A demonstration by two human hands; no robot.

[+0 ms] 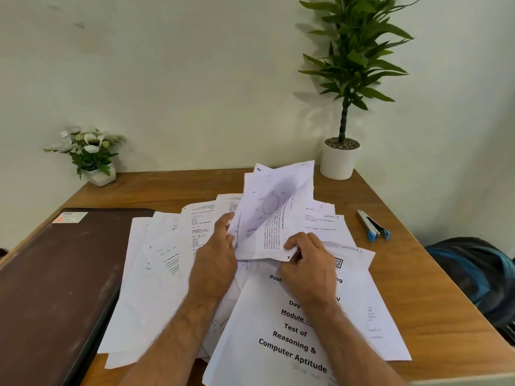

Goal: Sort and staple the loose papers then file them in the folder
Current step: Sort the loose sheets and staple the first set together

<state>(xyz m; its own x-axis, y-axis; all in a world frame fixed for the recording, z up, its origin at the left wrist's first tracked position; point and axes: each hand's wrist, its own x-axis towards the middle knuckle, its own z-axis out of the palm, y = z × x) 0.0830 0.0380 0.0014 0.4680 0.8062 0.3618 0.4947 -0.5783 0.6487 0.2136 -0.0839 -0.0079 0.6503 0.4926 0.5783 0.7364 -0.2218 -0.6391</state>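
Loose printed papers (156, 277) lie spread over the middle of the wooden table (418, 288). A cover sheet (273, 338) headed "Test of Reasoning & Computer Aptitude" lies nearest me. My left hand (216, 257) grips the left edge of a raised sheaf of sheets (273, 207) that stands tilted above the pile. My right hand (306, 263) pinches the sheaf's lower right corner. A dark brown folder (55, 280) lies closed at the left. A blue and silver stapler (373, 225) lies at the right, apart from both hands.
A tall potted plant (340, 160) in a white pot stands at the back right against the wall. A small flower pot (96, 168) sits at the back left corner. A dark blue bag (473, 274) lies off the table's right edge.
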